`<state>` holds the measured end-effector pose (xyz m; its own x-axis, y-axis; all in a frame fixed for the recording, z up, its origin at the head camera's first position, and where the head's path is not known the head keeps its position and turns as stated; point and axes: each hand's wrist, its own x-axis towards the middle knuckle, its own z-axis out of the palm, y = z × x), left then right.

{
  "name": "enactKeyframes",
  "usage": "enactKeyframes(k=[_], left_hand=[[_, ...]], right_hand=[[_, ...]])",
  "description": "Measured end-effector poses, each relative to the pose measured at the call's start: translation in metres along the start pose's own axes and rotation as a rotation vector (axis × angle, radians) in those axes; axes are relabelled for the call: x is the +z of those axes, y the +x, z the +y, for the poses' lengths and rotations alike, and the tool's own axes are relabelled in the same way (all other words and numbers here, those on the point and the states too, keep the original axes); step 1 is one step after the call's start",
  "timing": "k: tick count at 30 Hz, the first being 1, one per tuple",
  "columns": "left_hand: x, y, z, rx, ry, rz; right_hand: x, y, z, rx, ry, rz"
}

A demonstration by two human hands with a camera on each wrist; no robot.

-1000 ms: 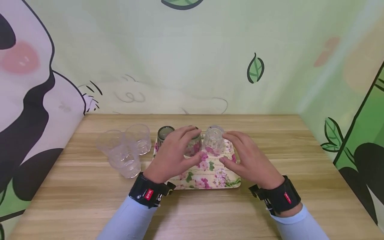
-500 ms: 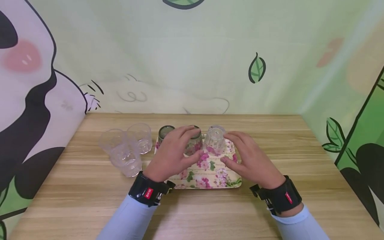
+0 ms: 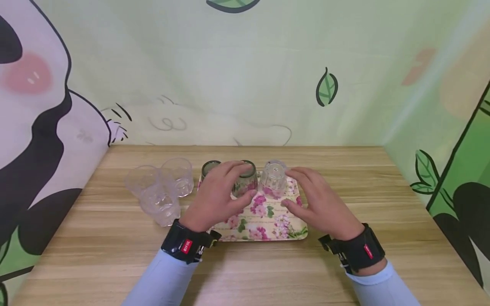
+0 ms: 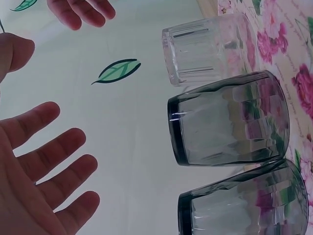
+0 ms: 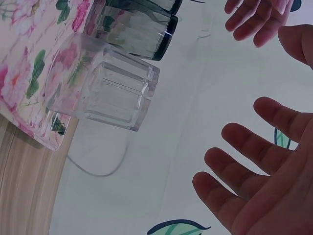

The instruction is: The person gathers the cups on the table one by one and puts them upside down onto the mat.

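A floral tray [image 3: 260,221] carries a row of upside-down glasses: a dark one [image 3: 209,167] at the left, a second dark one [image 3: 246,180] in the middle and a clear one [image 3: 274,176] at the right. My left hand [image 3: 218,195] hovers over the tray's left part with fingers spread, partly covering the left dark glass and holding nothing. Just right of the clear glass, my right hand [image 3: 323,204] is held with relaxed, parted fingers. Both wrist views show gaps between the fingers and the glasses [image 4: 230,122] [image 5: 117,88].
Several clear cups stand left of the tray on the wooden table [image 3: 95,255], among them a back one [image 3: 181,176] and a front one [image 3: 162,206]. A printed cloth [image 3: 245,85] hangs behind the table.
My left hand has shifted slightly left, so more of the middle dark glass shows. The right hand has stayed nearly still, and the glasses have not moved.
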<state>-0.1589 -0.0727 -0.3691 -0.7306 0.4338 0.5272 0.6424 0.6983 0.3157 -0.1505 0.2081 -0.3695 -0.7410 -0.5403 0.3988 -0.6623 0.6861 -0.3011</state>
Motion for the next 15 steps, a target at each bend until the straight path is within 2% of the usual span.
enactKeyframes(k=[5,15], left_hand=[[0.0002,0.002,0.0007,0.003,0.007,0.006],[0.0016,-0.0037,-0.0014,-0.028,0.023,0.018]], right_hand=[[-0.0025,0.0,0.0012,0.008,0.004,0.009],[0.0019,-0.0003,0.0008,0.001,-0.003,0.004]])
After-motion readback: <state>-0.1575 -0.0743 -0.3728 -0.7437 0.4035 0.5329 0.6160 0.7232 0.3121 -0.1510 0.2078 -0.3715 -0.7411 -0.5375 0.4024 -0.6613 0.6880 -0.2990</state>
